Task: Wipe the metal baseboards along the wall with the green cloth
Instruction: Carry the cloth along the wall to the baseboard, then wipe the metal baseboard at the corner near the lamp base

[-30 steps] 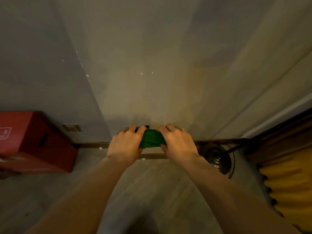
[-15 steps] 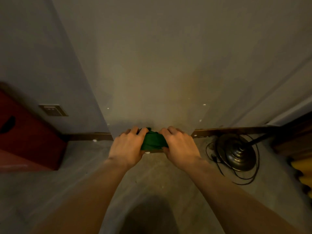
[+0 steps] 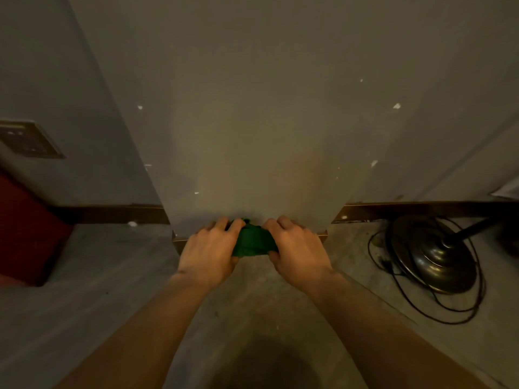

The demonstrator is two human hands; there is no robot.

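A bunched green cloth (image 3: 252,242) is pressed low against the foot of a projecting wall column, where the floor meets it. My left hand (image 3: 209,251) grips its left side and my right hand (image 3: 296,251) grips its right side, fingers curled over the top. The dark metal baseboard (image 3: 112,214) runs along the recessed wall to the left. Another stretch of baseboard (image 3: 407,210) runs to the right. The strip at the column's foot is mostly hidden behind my hands and the cloth; only its ends show.
A round dark lamp base (image 3: 432,256) with a looped black cord (image 3: 407,301) sits on the floor at right. A red box (image 3: 25,234) stands at the left edge, below a wall socket plate (image 3: 28,140). Grey floor lies around my arms.
The view has come closer and lower to the column's foot. Both hands stay clamped on the cloth at the same spot; the red box has slid left and the lamp base further into view.
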